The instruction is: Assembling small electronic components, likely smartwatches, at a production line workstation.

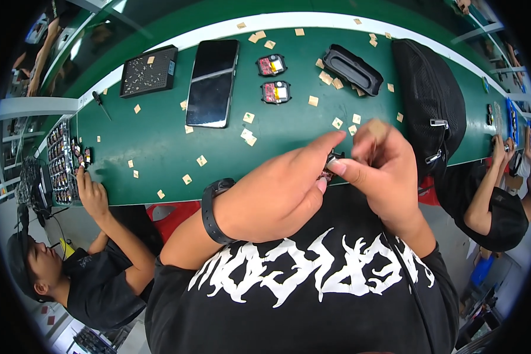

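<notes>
My left hand (277, 189), a black band on its wrist, is closed around a small dark watch case (326, 173) near the table's front edge. Fingers hide most of the case; a black lug and a bit of red show. My right hand (386, 168) is beside it, its thumb against the case. Its other fingers are bent and smeared by motion, with a blurred tan paper square (379, 127) at their tips. Two opened watch cases (271, 65) (275, 92) with red and yellow insides lie farther back on the green table (153, 127).
Tan paper squares (249, 118) are scattered about. At the back stand a black tray of small parts (149, 72), a large phone (213, 82), a black oblong tray (353, 69) and a black zipped bag (433, 94). A screwdriver (101, 104) lies left. Co-workers (100, 259) sit at both sides.
</notes>
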### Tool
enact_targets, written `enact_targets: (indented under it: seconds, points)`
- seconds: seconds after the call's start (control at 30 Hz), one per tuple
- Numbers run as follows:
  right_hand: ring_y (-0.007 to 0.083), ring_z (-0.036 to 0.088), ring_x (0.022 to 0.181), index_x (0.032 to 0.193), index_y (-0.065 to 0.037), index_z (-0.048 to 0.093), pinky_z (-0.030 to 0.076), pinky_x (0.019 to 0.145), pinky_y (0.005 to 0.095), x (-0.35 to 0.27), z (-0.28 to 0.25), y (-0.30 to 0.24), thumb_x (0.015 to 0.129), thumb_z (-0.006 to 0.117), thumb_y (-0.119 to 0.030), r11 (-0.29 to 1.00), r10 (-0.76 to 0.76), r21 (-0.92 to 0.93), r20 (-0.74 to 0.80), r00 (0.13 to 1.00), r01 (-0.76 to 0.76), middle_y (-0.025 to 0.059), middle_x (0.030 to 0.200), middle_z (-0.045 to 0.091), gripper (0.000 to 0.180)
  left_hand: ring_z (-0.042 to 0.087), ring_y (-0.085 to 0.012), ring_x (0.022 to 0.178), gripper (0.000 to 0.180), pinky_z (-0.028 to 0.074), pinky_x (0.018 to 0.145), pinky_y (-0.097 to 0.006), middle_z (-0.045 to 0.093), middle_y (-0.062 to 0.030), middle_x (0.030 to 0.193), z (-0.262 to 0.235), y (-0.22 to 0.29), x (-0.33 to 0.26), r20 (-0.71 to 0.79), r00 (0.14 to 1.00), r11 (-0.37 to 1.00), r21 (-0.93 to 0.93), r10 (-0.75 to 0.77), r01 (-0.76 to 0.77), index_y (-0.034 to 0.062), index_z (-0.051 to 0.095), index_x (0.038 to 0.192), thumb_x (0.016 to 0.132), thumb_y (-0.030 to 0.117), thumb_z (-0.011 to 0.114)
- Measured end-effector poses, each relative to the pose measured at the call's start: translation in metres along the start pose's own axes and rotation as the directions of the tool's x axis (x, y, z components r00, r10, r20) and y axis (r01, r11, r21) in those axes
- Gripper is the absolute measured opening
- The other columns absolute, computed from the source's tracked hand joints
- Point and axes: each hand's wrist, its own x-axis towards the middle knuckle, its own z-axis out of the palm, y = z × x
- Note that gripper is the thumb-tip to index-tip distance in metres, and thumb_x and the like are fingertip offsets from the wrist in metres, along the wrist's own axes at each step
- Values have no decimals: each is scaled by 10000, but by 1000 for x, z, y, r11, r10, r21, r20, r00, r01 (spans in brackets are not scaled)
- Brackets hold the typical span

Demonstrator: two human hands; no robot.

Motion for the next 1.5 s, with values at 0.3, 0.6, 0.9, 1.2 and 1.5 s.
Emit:
enact_targets:
  seconds: [0.3, 0.6, 0.9, 1.2, 1.5]
  points:
    - [24, 553, 787, 979, -46, 579, 458, 700, 192, 14, -7, -13, 866, 798, -55, 915, 228, 282, 229, 946, -289, -26, 858, 589, 246, 604, -148, 826, 546, 486, 753, -286, 637, -69, 995, -1, 3, 0, -9, 996, 930, -358, -91, 82, -63, 379, 1487, 964, 35, 503]
    - [35, 526, 714, 933, 0, 638, 406, 630, 212, 10, -29, -7, 935, 712, -76, 991, 108, -78, -17, 994, -109, -16, 835, 612, 106, 543, -88, 809, 330, 474, 747, -247, 564, -42, 960, -17, -14, -28, -251, 940, 972, -90, -231, 215, 15, 466, 1333, 1016, 69, 539]
    - [278, 650, 751, 1152, -10, 665, 524, 691, 366, 84, 7, 30, 834, 797, -169, 667, -243, -661, 241, 940, 343, 131, 872, 667, 379, 639, -134, 785, 278, 516, 722, -282, 640, -80, 935, -144, -86, -152, -811, 439, 666, 83, -387, 741, -11, 577, 1256, 1003, 104, 585]
    - [265, 630, 697, 1129, -22, 678, 521, 690, 390, 118, 20, 34, 766, 841, -221, 626, -18, -730, 338, 941, 274, 105, 781, 645, 445, 625, -327, 977, 421, 522, 849, -394, 594, -192, 1210, -121, -60, -107, -867, 478, 412, 491, 142, 768, 8, 615, 1308, 947, 211, 695]
    - [183, 580, 678, 1127, -28, 675, 460, 580, 307, 56, 14, -41, 731, 866, -116, 662, -302, -556, 415, 858, 502, 64, 800, 604, 449, 656, -98, 828, 394, 528, 659, -222, 691, -93, 1065, -34, -11, -9, -244, 904, 801, -578, -350, 154, -4, 576, 1387, 999, 48, 613]
